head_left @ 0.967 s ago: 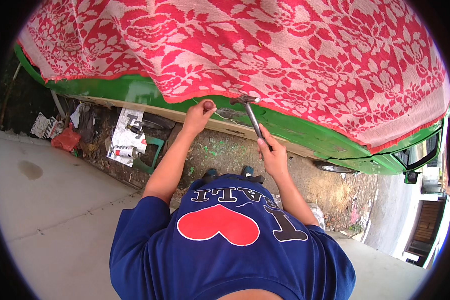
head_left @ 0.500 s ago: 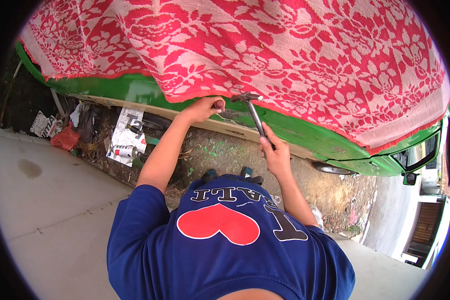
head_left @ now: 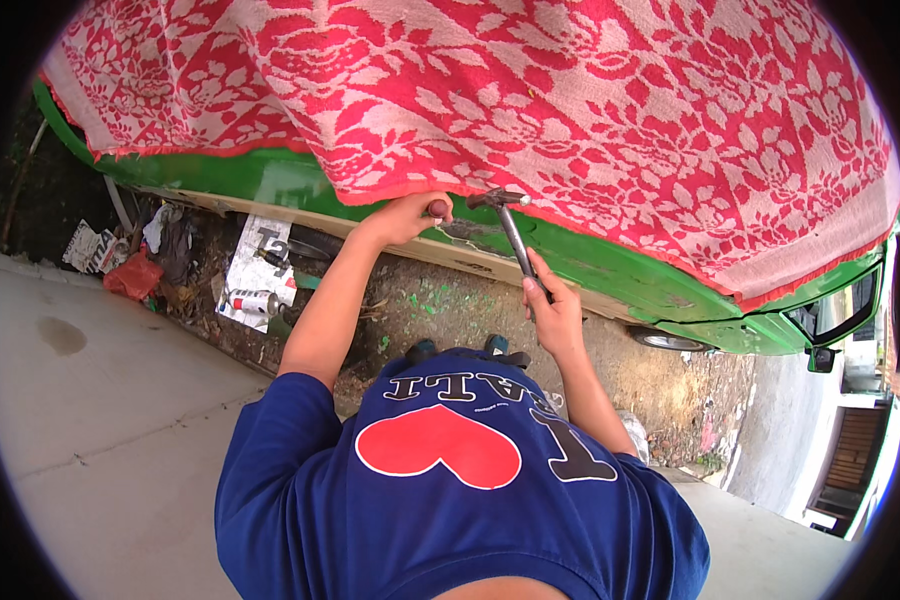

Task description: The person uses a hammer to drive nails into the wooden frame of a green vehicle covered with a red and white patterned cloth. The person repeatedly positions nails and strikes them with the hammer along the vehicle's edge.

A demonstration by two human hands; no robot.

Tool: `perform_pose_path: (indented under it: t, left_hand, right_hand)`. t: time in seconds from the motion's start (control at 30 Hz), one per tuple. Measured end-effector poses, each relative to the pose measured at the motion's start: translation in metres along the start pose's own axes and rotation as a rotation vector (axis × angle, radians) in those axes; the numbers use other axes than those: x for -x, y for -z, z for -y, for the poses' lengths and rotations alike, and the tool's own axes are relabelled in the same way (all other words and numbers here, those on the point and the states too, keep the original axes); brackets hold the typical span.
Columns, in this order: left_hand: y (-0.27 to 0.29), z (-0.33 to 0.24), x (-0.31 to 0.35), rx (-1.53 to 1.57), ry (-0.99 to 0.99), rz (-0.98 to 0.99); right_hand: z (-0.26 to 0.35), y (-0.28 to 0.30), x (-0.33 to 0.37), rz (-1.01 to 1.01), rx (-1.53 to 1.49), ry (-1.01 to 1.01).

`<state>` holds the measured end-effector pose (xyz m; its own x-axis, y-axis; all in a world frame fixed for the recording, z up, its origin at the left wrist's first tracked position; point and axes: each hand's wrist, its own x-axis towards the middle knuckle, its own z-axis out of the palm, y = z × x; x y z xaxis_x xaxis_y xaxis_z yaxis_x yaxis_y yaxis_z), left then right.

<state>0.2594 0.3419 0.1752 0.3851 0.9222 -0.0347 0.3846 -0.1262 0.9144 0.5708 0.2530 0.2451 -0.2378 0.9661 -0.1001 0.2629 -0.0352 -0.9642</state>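
My right hand is closed around the lower handle of a hammer. The hammer's head is up beside the hem of a red and pale floral blanket. At the blanket's edge, my left hand grips a tool with a rounded brown handle end; its working end is hidden. Both hands are at the lower side of a green vehicle body, whose paint is chipped and bare in patches near the hammer. A small gap separates the hammer head from the tool's handle end.
Below the panel on the left lie a printed sheet with a spray can on it, and a red plastic bag. A wheel and a side mirror show at right. Rough ground with green flecks lies under the panel.
The hammer head has turned slightly and shifted a little to the right. My left hand and the tool in it have hardly moved.
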Motion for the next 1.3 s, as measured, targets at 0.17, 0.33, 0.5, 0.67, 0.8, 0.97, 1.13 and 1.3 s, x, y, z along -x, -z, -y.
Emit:
perform_pose_path:
  t: [0.17, 0.33, 0.5, 0.67, 0.8, 0.97, 1.13, 1.3]
  left_hand:
    - [-0.003, -0.005, 0.001, -0.104, 0.006, 0.012]
    - [0.000, -0.005, 0.000, -0.065, 0.011, 0.023]
    - [-0.002, -0.012, 0.002, -0.073, 0.064, 0.009]
    - [-0.003, -0.006, 0.013, -0.205, 0.161, -0.040]
    - [-0.008, 0.005, 0.029, -0.013, 0.082, -0.174]
    - [-0.006, 0.017, 0.046, 0.143, -0.045, -0.320]
    - [-0.026, 0.025, 0.064, 0.000, -0.189, -0.340]
    - [-0.056, 0.036, 0.082, -0.122, -0.261, -0.390]
  right_hand:
    - [-0.003, 0.000, -0.001, -0.005, -0.009, 0.008]
    - [-0.003, 0.001, -0.001, -0.003, 0.087, 0.042]
    - [-0.004, -0.015, -0.004, -0.036, 0.353, 0.409]
    - [-0.017, -0.019, -0.016, 0.005, 0.462, 0.365]
    - [-0.013, -0.018, -0.008, -0.045, 0.208, 0.328]
    - [-0.015, -0.015, -0.011, -0.038, 0.074, 0.169]
    - [-0.021, -0.011, -0.007, -0.031, 0.049, 0.098]
    - [-0.025, -0.013, -0.002, -0.050, 0.019, 0.061]
